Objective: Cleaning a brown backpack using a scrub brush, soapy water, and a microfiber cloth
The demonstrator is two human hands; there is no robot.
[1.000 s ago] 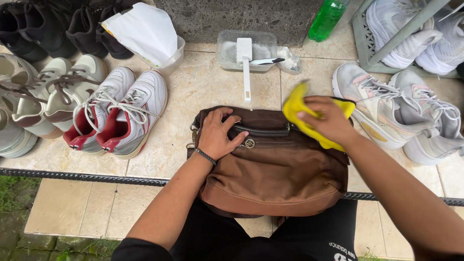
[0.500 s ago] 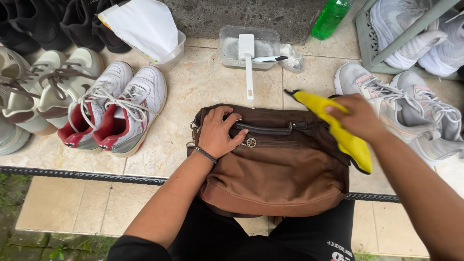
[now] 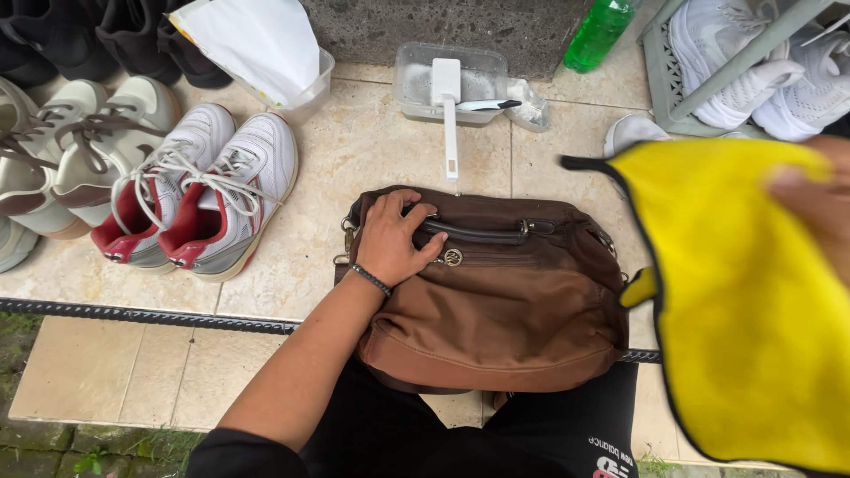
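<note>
A brown fabric bag lies on the tiled ledge in front of me, its dark handle and zipper at the top. My left hand rests flat on the bag's upper left corner, fingers on the handle, a beaded bracelet on the wrist. My right hand is blurred at the right edge and holds up a yellow cloth with dark trim. The cloth hangs spread out close to the camera and hides the right part of the scene.
White and red sneakers and beige sneakers stand at the left. A clear tub with a white brush sits behind the bag. A green bottle, a white bag in a container and a rack of white shoes line the back.
My right hand has lifted the yellow cloth off the bag and raised it toward the camera, where it now hangs unfolded. My left hand has stayed on the bag.
</note>
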